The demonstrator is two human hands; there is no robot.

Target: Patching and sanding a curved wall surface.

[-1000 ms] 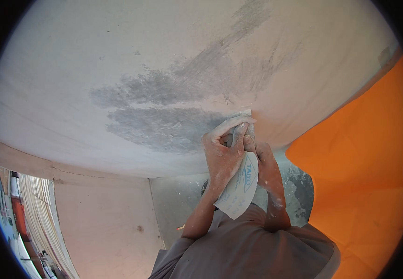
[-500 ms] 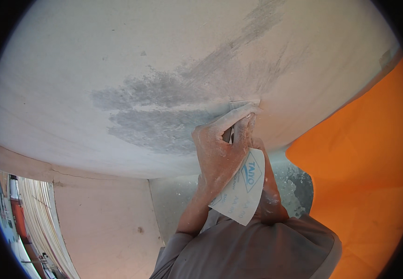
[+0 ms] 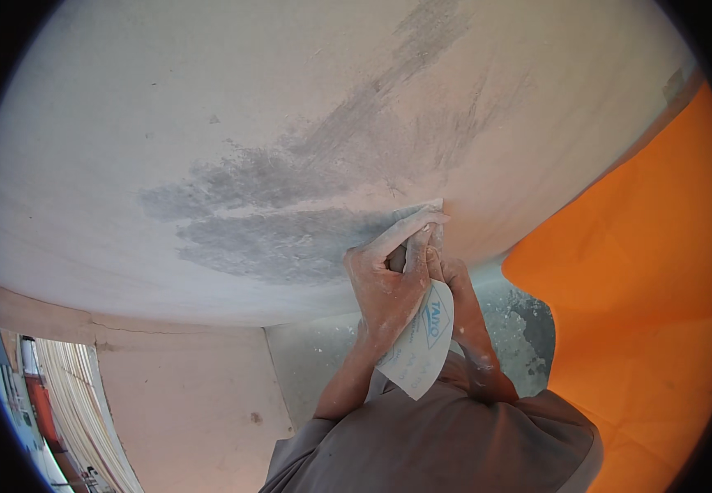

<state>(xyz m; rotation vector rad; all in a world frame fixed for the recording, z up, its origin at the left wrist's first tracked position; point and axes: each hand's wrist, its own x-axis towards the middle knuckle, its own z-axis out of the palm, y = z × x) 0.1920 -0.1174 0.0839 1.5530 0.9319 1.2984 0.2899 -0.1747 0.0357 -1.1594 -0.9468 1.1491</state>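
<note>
My two dusty hands are close together against a broad, pale, curved surface (image 3: 167,131). My left hand (image 3: 393,267) is closed, its fingers pinching a sheet of sandpaper (image 3: 423,349). The sheet's pale printed back hangs down between my wrists, and a folded upper part lies against the surface by my fingertips. My right hand (image 3: 449,275) is pressed up beside the left, closed around the same sheet; most of its fingers are hidden behind the left hand and the paper. Left of my fingers lies a scuffed grey patch (image 3: 274,242) with streaks running up to the right.
An orange sheet (image 3: 643,287) hangs along the right side. Below the curved surface is a pinkish panel (image 3: 191,394) with a thin crack above it. A grey, white-spotted floor (image 3: 504,316) shows behind my arms. Long pale strips (image 3: 76,394) stand at the lower left.
The view has shifted, so the grey patch appears lower and farther left. My hands and the sandpaper have moved slightly down in the picture, both still gripping and near the patch's right end.
</note>
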